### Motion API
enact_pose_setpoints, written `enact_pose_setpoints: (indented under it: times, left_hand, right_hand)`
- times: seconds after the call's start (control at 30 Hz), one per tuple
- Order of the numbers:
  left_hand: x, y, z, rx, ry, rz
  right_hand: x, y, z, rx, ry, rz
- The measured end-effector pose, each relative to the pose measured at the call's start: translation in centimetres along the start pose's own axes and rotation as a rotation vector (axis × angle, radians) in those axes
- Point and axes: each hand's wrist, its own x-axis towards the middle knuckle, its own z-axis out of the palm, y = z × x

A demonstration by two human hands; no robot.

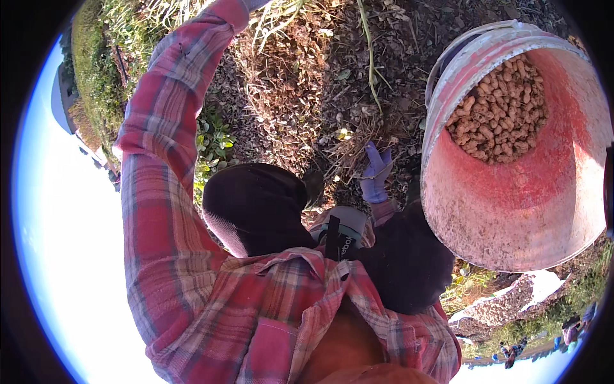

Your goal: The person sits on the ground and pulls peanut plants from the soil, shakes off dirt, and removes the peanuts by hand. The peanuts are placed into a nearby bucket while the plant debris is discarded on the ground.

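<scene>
My right hand (376, 170), in a lavender glove, is low over the ground beside a tangle of dry roots and stalks (352, 151). Its visible fingers are spread, and a thin stalk crosses it; nothing is plainly gripped. My left arm reaches up to the top edge, where only a sliver of my gloved left hand (256, 4) shows; its fingers are cut off. Pale green stems (283, 19) lie close to it. To the right of my right hand stands a worn red-and-white plastic bucket (508, 211), with many unshelled peanuts (503, 113) at its bottom.
My dark-clad knees (256, 206) flank a shoe (348, 221). Leaf litter (283, 96) covers the soil, with a long green stem (368, 48) lying across it. Behind the bucket, a heap of peanuts (503, 305) rests on a white sheet. Several people (513, 353) appear far off.
</scene>
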Motion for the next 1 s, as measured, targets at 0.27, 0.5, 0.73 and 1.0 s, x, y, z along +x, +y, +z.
enact_pose_setpoints:
  times: [0.27,0.5,0.73,1.0]
  left_hand:
    - [2.1,3.8,2.1,0.009,-0.253,-0.205]
    - [0.9,6.1,4.0,-0.081,-0.192,-0.274]
    - [-1.6,7.0,5.3,-0.141,-0.431,-0.458]
    - [-10.0,4.3,-7.2,0.046,-0.527,-0.598]
  right_hand:
    - [-3.0,-0.4,-1.6,0.040,0.104,0.218]
    - [-7.2,-1.9,-4.4,0.090,0.211,0.379]
    - [-17.2,-9.8,-12.6,0.171,0.475,0.509]
    - [-24.7,-29.6,-16.4,-0.025,0.884,0.004]
